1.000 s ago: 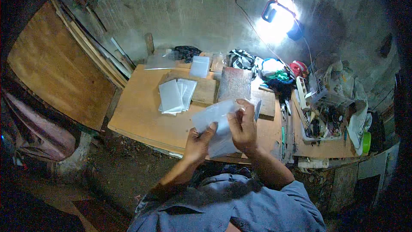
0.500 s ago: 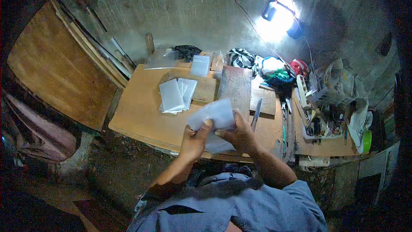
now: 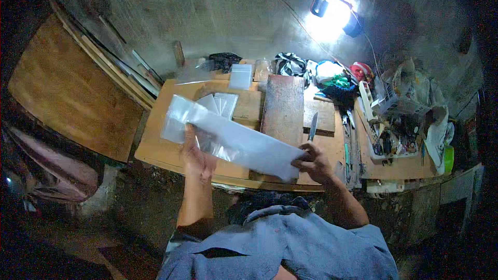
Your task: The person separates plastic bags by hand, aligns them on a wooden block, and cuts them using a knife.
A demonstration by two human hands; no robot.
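A long, translucent plastic sheet (image 3: 244, 137) stretches slantwise between my two hands above the table's front. Its left end is shiny and clear, the rest whitish. My left hand (image 3: 194, 153) grips the left part, thumb on top. At the lower right end, my right hand (image 3: 314, 163) pinches the sheet between its fingers. Behind the sheet lies a fanned stack of flat plastic pieces (image 3: 224, 105), partly covered by it. A knife (image 3: 313, 126) rests on the boards just beyond my right hand.
The wooden table (image 3: 155, 124) holds a dark board (image 3: 282, 103) and another flat plastic stack (image 3: 240, 76). Crumpled cloths and bags (image 3: 332, 79) line the wall. A tray of small tools (image 3: 391, 148) stands right. A bright lamp (image 3: 332, 15) hangs on the wall.
The plastic, bunched between both hands before, is now spread out long. My left hand has moved left and my right hand slightly right, so they are farther apart.
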